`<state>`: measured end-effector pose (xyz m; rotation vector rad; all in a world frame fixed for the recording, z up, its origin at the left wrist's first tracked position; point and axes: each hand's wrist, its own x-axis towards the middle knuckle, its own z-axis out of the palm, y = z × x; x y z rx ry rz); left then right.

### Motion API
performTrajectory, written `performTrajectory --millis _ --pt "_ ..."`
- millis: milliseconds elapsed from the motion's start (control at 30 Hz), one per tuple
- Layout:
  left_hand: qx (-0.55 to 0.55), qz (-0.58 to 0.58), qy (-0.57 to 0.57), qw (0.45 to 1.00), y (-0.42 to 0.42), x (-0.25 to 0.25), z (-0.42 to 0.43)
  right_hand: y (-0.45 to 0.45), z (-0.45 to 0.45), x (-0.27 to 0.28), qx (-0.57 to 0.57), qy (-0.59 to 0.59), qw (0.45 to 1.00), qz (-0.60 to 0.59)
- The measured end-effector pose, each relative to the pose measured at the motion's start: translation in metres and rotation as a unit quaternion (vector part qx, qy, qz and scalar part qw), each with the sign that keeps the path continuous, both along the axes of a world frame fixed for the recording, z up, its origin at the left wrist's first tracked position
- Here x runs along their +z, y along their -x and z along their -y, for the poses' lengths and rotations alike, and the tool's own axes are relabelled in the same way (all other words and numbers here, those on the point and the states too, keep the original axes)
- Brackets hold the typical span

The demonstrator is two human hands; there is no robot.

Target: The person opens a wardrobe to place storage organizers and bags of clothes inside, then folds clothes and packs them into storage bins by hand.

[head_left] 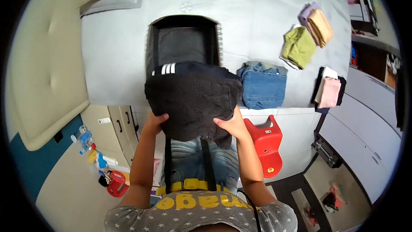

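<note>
The person's left hand [156, 122] and right hand [232, 125] grasp a pile of dark clothes [193, 99] by its near corners, one at each side. Both thumbs lie on top; the other fingers are mostly hidden underneath, clasping the cloth. The pile is held in front of the body at the bed's near edge, overlapping the near end of an open black case [212, 45] on the bed [253, 21]. A black garment is uppermost, and a navy one with white stripes shows past its far edge.

Just right of the pile, folded jeans [262, 87] lie on the bed. Farther right are a green garment [299, 46], a tan one [320, 26] and a purple one [305, 13], touching each other. Nearer the bed's right end, a pink garment [329, 92] rests on white and black ones. A red stool [264, 146] stands on the floor beside the right forearm.
</note>
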<state>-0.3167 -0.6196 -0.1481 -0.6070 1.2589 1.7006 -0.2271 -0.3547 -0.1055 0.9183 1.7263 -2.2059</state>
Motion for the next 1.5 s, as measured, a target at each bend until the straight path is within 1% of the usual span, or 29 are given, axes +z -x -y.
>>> performTrajectory --millis 67,133,167,233,367,400,433,467,500,533,567,600,633,667,700,733,767,833,900,1000,1133,1167,1200,1233,1300,1333,1367,1433,1500 --pt "-0.044 -0.003 -0.007 0.999 -0.012 0.013 -0.028 -0.045 -0.031 0.002 -0.021 0.017 0.999 0.040" --pt "-0.146 0.030 -0.015 0.989 -0.032 0.029 -0.069 -0.083 -0.065 0.020 -0.074 0.025 0.993 0.088" --pt "-0.152 0.026 -0.021 0.988 -0.046 0.029 -0.092 -0.107 -0.085 0.019 -0.083 0.018 0.993 0.081" --pt "-0.140 0.045 -0.108 0.983 -0.076 0.021 -0.137 -0.134 -0.123 0.040 -0.114 0.014 0.990 0.076" --pt "-0.122 0.044 -0.099 0.987 -0.113 -0.010 -0.231 -0.168 -0.214 0.007 -0.052 -0.038 0.998 0.029" --pt "-0.128 0.035 -0.070 0.989 -0.115 -0.030 -0.255 -0.173 -0.234 -0.025 -0.045 -0.084 0.995 0.034" --pt "-0.147 -0.036 -0.099 0.984 -0.116 -0.065 -0.276 -0.174 -0.247 -0.059 -0.079 -0.154 0.985 0.014" --pt "-0.158 -0.078 -0.041 0.983 -0.123 -0.110 -0.294 -0.177 -0.260 -0.089 -0.057 -0.299 0.946 0.113" --pt "-0.129 -0.186 0.029 0.974 -0.140 -0.177 -0.305 -0.190 -0.270 -0.138 -0.010 -0.472 0.871 0.133" --pt "-0.209 -0.211 0.197 0.934 -0.141 -0.174 -0.323 -0.198 -0.272 -0.168 0.033 -0.511 0.840 0.182" --pt "-0.277 -0.234 0.357 0.861 -0.136 -0.164 -0.342 -0.199 -0.270 -0.190 0.050 -0.524 0.832 0.172" --pt "-0.279 -0.238 0.357 0.859 -0.137 -0.141 -0.357 -0.188 -0.265 -0.177 0.035 -0.534 0.821 0.198" --pt "-0.312 -0.380 0.428 0.758 -0.138 -0.108 -0.372 -0.175 -0.258 -0.156 0.020 -0.541 0.810 0.224" --pt "-0.332 -0.509 0.484 0.630 -0.141 -0.088 -0.382 -0.170 -0.254 -0.146 0.033 -0.561 0.789 0.249" --pt "-0.333 -0.512 0.484 0.627 -0.144 -0.082 -0.381 -0.170 -0.246 -0.138 0.048 -0.578 0.767 0.276" --pt "-0.408 -0.586 0.446 0.539 -0.146 -0.078 -0.377 -0.175 -0.239 -0.139 0.033 -0.611 0.737 0.286" --pt "-0.473 -0.649 0.401 0.440 -0.148 -0.074 -0.373 -0.180 -0.233 -0.137 0.026 -0.610 0.739 0.284" --pt "-0.533 -0.649 0.278 0.467 -0.160 -0.080 -0.360 -0.185 -0.226 -0.129 -0.058 -0.619 0.737 0.264" --pt "-0.561 -0.628 0.250 0.477 -0.169 -0.064 -0.353 -0.195 -0.217 -0.097 -0.085 -0.610 0.753 0.234" --pt "-0.542 -0.596 0.246 0.539 -0.180 -0.049 -0.354 -0.218 -0.212 -0.060 -0.117 -0.562 0.799 0.182" --pt "-0.533 -0.625 0.193 0.537 -0.186 -0.006 -0.379 -0.260 -0.205 -0.045 -0.211 -0.559 0.795 0.107" --pt "-0.536 -0.618 0.181 0.546 -0.189 0.000 -0.387 -0.271 -0.206 -0.041 -0.248 -0.517 0.814 0.092" --pt "-0.497 -0.661 0.165 0.537 -0.191 0.002 -0.397 -0.283 -0.211 -0.036 -0.283 -0.471 0.832 0.080" --pt "-0.504 -0.666 0.156 0.527 -0.192 0.002 -0.408 -0.294 -0.219 -0.037 -0.298 -0.470 0.827 0.083" --pt "-0.506 -0.592 0.079 0.623 -0.198 0.000 -0.440 -0.322 -0.242 -0.042 -0.405 -0.282 0.865 0.087" --pt "-0.487 -0.621 0.066 0.610 -0.209 0.009 -0.459 -0.332 -0.255 -0.027 -0.422 -0.365 0.828 0.063" --pt "-0.513 -0.584 0.060 0.626 -0.219 0.005 -0.483 -0.348 -0.271 -0.019 -0.442 -0.364 0.817 0.070" --pt "-0.562 -0.554 0.039 0.613 -0.250 0.010 -0.533 -0.391 -0.306 -0.014 -0.453 -0.415 0.784 0.095" --pt "-0.566 -0.563 0.030 0.602 -0.293 0.011 -0.585 -0.447 -0.341 -0.026 -0.496 -0.396 0.763 0.120"
